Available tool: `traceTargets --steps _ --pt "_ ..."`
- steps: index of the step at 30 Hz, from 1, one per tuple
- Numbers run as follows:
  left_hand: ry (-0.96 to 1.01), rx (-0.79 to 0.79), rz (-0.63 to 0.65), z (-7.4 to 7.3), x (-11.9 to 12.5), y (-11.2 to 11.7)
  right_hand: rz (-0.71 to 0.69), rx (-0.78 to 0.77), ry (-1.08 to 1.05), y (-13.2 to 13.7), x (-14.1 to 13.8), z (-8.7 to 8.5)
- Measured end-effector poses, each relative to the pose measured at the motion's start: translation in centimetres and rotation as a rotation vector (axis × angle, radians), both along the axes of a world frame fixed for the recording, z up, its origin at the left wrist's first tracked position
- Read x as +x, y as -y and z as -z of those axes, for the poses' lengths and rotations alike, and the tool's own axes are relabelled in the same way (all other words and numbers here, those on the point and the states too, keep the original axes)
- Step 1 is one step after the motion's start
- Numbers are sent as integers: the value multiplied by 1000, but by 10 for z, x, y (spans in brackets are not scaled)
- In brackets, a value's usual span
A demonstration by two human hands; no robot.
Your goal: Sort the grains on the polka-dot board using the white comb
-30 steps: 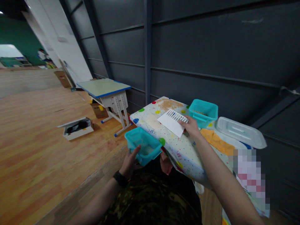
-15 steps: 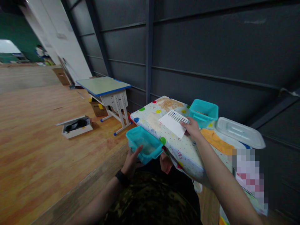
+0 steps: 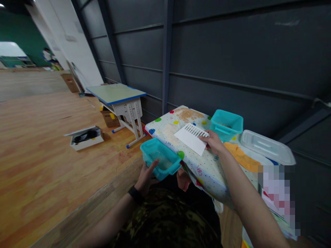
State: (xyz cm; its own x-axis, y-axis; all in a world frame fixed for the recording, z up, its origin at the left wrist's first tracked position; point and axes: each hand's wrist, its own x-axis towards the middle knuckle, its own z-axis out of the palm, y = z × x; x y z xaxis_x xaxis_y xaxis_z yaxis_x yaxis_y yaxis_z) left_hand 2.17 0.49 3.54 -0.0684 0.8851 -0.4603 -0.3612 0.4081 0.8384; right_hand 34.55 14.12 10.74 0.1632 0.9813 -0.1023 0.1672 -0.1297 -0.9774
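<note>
My left hand (image 3: 148, 175) grips a teal plastic container (image 3: 172, 169) by its near side, thumb over the rim, against the table's edge. Pale fine grains (image 3: 162, 160) lie in its bottom. A flat white card with a row of slots (image 3: 190, 139) is pinched in my right hand (image 3: 212, 140), low over the table. To the left of the card is a thin spread of whitish grains (image 3: 169, 131) on the dotted tablecloth (image 3: 191, 162). Behind it lies a patch of tan grains (image 3: 188, 114).
Another teal container (image 3: 229, 120) with something brownish inside stands at the back right. Beside it are a clear lid (image 3: 267, 146) and an orange cloth (image 3: 241, 156). A school desk (image 3: 117, 93) and an open white box (image 3: 86, 138) stand to the left.
The view has shifted slightly. The slotted card sits a little nearer the table's front edge. Both hands keep their holds.
</note>
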Motion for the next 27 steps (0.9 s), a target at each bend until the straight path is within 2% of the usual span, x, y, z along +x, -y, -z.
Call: traceTargets --steps 7,11,14,17,22,27 --pt "-6 3 3 3 0 0 -171 -81 -28 10 -14 -2" --pt "-11 12 14 1 0 1 -254 -38 -17 14 -25 2" --pt "-13 15 23 1 0 1 -284 50 12 11 -23 4" --pt "7 15 30 2 0 2 -208 135 26 3 -12 4" --pt "-1 -1 32 5 0 2 46 150 86 -10 10 10" --pt "-5 4 26 5 -1 -1 80 102 94 -11 8 14"
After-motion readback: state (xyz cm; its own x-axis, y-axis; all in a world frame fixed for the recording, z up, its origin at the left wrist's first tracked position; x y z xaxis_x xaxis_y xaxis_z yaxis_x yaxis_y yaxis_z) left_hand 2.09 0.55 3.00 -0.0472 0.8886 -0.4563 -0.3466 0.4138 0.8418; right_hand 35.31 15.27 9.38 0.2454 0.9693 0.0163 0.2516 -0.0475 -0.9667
